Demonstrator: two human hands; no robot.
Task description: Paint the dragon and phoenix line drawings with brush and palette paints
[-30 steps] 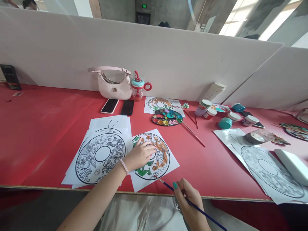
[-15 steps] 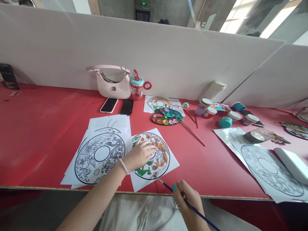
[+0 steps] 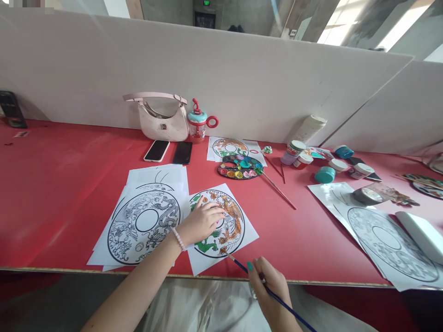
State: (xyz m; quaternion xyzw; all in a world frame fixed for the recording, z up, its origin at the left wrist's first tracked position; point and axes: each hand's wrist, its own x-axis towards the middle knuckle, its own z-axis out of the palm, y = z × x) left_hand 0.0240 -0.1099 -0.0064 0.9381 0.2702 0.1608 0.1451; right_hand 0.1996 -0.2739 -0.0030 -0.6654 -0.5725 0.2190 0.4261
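Here, in the lower middle of the frame, a sheet of paper (image 3: 231, 233) lies on the red table (image 3: 294, 249) beneath the person's left hand (image 3: 202, 224). That hand rests with its fingers extended, gripping nothing. The right hand (image 3: 272, 283), at the bottom right of centre, is closed around a blue paintbrush (image 3: 241, 266), whose tip appears to touch the bottom of the round drawing. To paint this part well, light pressure and short strokes inside the black lines would probably serve best, with the left palm clear of wet paint; which patches are wet, one cannot tell. The sheet is white and turned askew, its drawing showing an orange bird at right, green patches at left and some bare outlines.
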